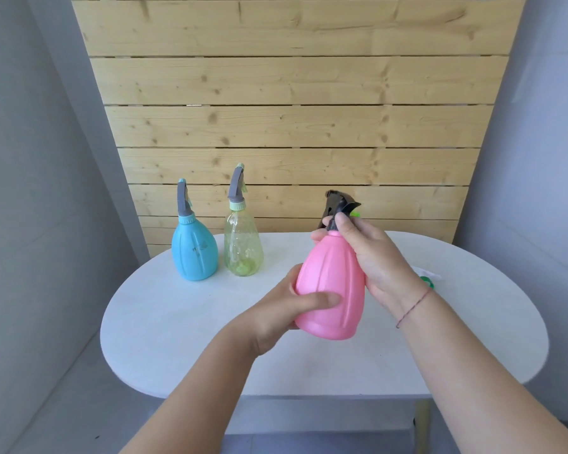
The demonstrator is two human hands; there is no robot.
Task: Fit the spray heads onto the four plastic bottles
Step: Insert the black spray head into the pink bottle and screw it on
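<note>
Left hand [276,312] grips the lower body of the pink bottle [332,290]; right hand [374,257] pinches the black spray head [338,204] at the bottle neck. Bottle is held over the centre of the white table [177,322].

Count in view: three bottles, three spray heads.

- 10 o'clock: blue bottle [194,253] with a grey spray head [183,198].
- 11 o'clock: clear green bottle [243,247] with a second grey spray head [236,185]; a pale green lump lies inside at its base.
- 3 o'clock: green part [426,281], partly hidden behind the right wrist.
</note>
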